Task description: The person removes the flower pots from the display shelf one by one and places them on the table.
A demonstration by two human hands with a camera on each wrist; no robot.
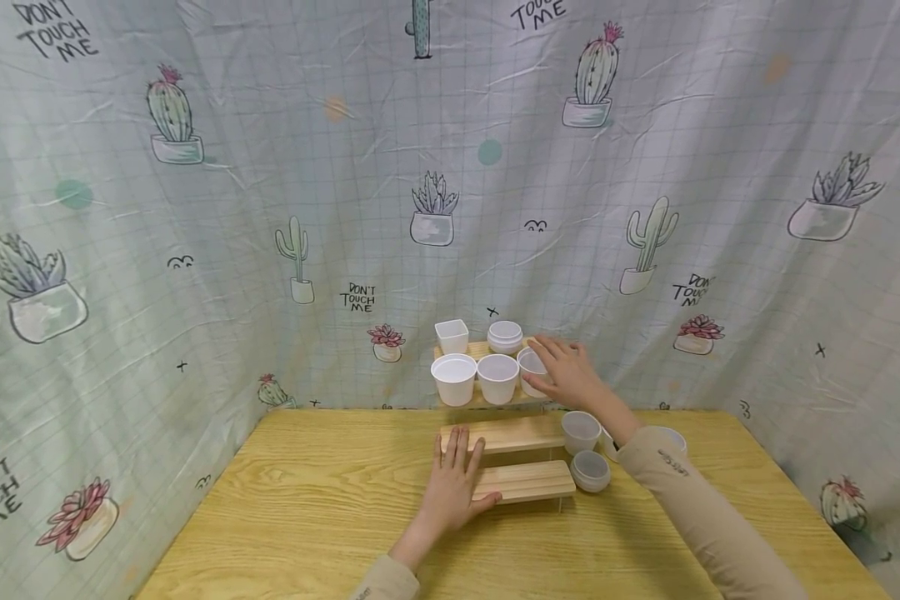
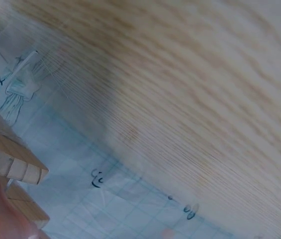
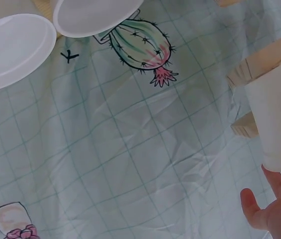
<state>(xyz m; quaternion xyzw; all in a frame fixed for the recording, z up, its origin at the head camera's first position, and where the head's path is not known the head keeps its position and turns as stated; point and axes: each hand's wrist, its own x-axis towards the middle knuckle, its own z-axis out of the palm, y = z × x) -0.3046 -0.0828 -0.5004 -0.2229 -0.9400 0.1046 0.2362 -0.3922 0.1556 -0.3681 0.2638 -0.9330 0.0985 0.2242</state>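
Note:
A wooden tiered stand [image 1: 525, 483] is on the table. My left hand [image 1: 450, 492] lies at its left end, fingers straight and apart, touching the lower boards. In the left wrist view that hand [image 2: 1, 209] shows beside the board ends [image 2: 26, 172]. My right hand [image 1: 570, 379] reaches to the stand's upper right, its fingers straight at a white plastic pot [image 1: 531, 367]. In the right wrist view its thumb [image 3: 250, 206] stands apart from the pot [image 3: 279, 119], while another fingertip touches the edge. Beside this pot are two similar white pots [image 1: 453, 381], also on the upper boards.
A square white pot [image 1: 452, 337] and a rounded white pot [image 1: 505, 337] stand behind on the top tier. Right of the stand, several pots rest on the table, including a tall one [image 1: 581, 432] and a squat one [image 1: 590, 472]. A cactus-print curtain [image 1: 345, 208] surrounds the table.

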